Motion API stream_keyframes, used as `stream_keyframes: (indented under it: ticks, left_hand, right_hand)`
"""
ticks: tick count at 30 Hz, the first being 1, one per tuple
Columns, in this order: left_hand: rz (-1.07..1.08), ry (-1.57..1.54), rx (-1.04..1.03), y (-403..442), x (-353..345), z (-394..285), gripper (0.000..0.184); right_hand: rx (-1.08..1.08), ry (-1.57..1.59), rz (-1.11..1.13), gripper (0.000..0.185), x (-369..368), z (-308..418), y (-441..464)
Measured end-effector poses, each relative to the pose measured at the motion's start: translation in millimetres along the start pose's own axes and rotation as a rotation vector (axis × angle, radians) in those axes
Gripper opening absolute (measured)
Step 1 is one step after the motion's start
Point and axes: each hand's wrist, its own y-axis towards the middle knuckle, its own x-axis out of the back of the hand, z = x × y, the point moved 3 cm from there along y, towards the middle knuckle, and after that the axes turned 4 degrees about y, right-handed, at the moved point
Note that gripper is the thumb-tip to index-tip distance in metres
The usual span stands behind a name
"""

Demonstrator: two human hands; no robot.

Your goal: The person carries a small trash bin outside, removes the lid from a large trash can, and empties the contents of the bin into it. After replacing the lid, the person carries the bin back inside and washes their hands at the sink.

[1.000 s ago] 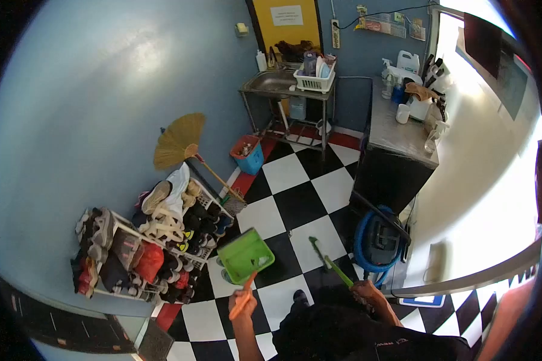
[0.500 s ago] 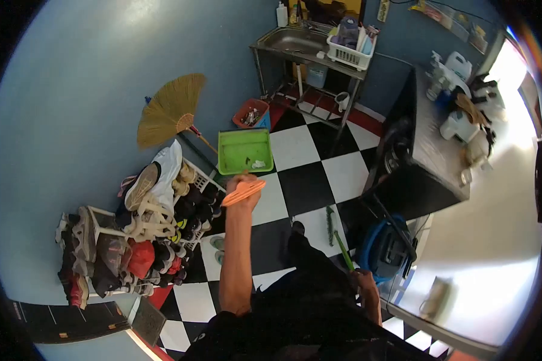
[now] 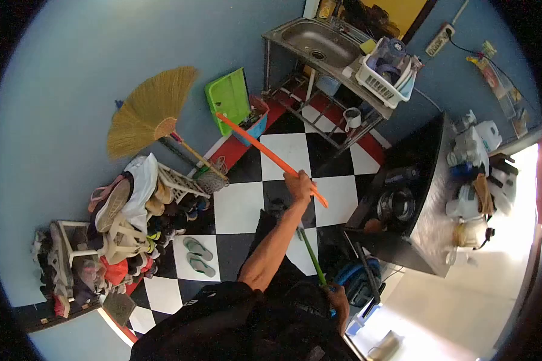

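Note:
My left hand (image 3: 299, 186) is closed around the orange handle (image 3: 265, 149) of a green dustpan (image 3: 229, 98). The pan is tilted up against the wall, over the edge of a red and blue bin (image 3: 259, 120); bits of rubbish show inside the bin. Lower down, my right hand (image 3: 337, 299) grips the green stick (image 3: 312, 256) of a brush, whose head is mostly hidden behind my left forearm.
A shoe rack (image 3: 72, 240) and a straw broom (image 3: 153, 114) line the left wall. Green slippers (image 3: 199, 257) lie on the checkered floor. Ahead is a sink (image 3: 322, 45); at right, a counter (image 3: 430, 210) and a blue vacuum cleaner (image 3: 358, 283).
The dustpan has moved from above the floor to the bin and tipped up, with its contents no longer visible. My left arm has swung forward and right. The view has turned.

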Motion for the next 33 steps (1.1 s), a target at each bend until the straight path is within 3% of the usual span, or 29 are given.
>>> stream_keyframes:
  ticks: [1,3,5,7,9,10,11,12,14,16,19,20,22,24,27,28,30,32,33]
  left_hand:
    - [-0.053,0.086,-0.017,5.0,-12.2,13.5,0.023]
    - [-0.051,0.202,-0.100,26.5,-25.0,51.5,0.031]
    - [-0.106,0.354,-0.173,94.9,-22.0,136.3,0.035]
    - [-0.160,0.523,-0.211,103.4,-11.1,158.1,0.039]
    - [-0.303,0.855,-0.516,112.3,2.6,144.1,0.027]
    - [-0.316,0.852,-0.484,112.1,10.8,137.7,0.027]
    - [-0.212,0.855,-0.281,112.9,20.2,140.1,0.032]
    - [-0.115,0.849,-0.084,115.1,28.3,146.2,0.037]
    - [-0.115,0.959,-0.117,121.8,43.1,171.6,0.037]
    - [-0.096,1.075,-0.171,118.3,49.2,154.1,0.038]
    - [-0.058,0.908,-0.176,103.4,49.1,101.9,0.048]
    - [-0.039,0.792,-0.052,102.6,50.1,93.6,0.054]
    - [-0.025,1.070,-0.115,107.1,62.4,107.7,0.059]
    - [-0.028,1.069,-0.154,104.9,71.8,102.1,0.055]
    - [-0.042,1.080,-0.317,96.6,95.9,78.8,0.047]
    - [-0.012,1.101,-0.327,93.9,108.0,76.5,0.048]
    - [0.036,1.149,-0.271,89.4,124.0,67.9,0.048]
    - [0.010,1.154,-0.370,88.3,131.6,55.0,0.046]
    - [-0.014,1.155,-0.451,84.0,135.2,48.2,0.045]
  right_hand:
    - [-0.090,-0.006,-0.012,0.042,3.2,5.2,10.2]
    - [-0.022,-0.104,-0.060,0.048,13.3,29.7,29.0]
    - [0.022,-0.203,-0.094,0.054,24.9,47.4,47.8]
    - [-0.240,-0.212,-0.041,0.058,39.6,54.7,56.6]
    - [-0.216,-0.281,-0.023,0.055,59.8,93.9,54.8]
    - [-0.187,-0.322,0.008,0.052,66.4,111.7,55.8]
    - [-0.196,-0.357,0.023,0.052,72.8,100.7,64.4]
    - [-0.157,-0.041,0.017,0.048,74.3,69.7,74.6]
    - [-0.188,-0.195,0.071,0.046,86.2,65.2,95.4]
    - [-0.189,-0.304,0.108,0.044,90.7,77.7,115.5]
    - [-0.157,-0.381,0.150,0.042,95.0,94.9,140.2]
    - [-0.143,-0.403,0.164,0.041,96.1,98.7,148.3]
    - [-0.096,-0.446,0.187,0.040,97.8,107.9,166.7]
    - [-0.040,-0.507,0.222,0.039,100.9,106.3,184.8]
    - [0.097,-0.568,0.278,0.038,106.8,75.3,226.3]
    - [0.141,-0.460,0.366,0.047,108.3,37.3,251.7]
    - [-0.242,-0.468,0.347,0.053,92.0,183.9,200.2]
    - [-0.119,-0.580,0.327,0.045,85.8,169.1,208.9]
    - [-0.074,-0.439,0.349,0.042,80.6,110.2,236.6]
